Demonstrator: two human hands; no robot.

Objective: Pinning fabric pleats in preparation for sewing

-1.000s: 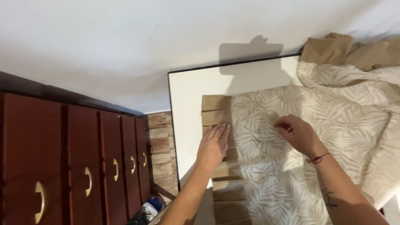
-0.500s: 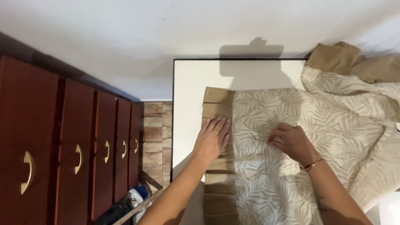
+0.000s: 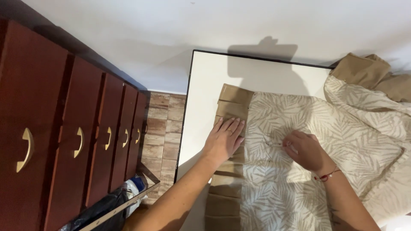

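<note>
A cream fabric with a pale leaf print [image 3: 299,115] lies spread on a white table [image 3: 205,85]. Along its left edge runs a tan pleated band [image 3: 233,96]. My left hand [image 3: 223,139] lies flat on that band, palm down, fingers stretched out and holding nothing. My right hand [image 3: 305,149] rests on the printed fabric just to the right, with its fingertips pinched on what looks like a thin needle [image 3: 276,143]. A fine thread loops over the cloth beside it. A red cord bracelet sits on my right wrist.
More of the fabric and a tan cloth [image 3: 368,70] are bunched at the table's far right. A dark red chest of drawers [image 3: 64,137] with brass handles stands to the left. Between it and the table is a strip of brick-pattern floor [image 3: 162,124]. A white wall rises behind.
My right hand has closed its fingertips and settled a little lower on the print. My left hand stays flat on the tan band. The view has shifted slightly.
</note>
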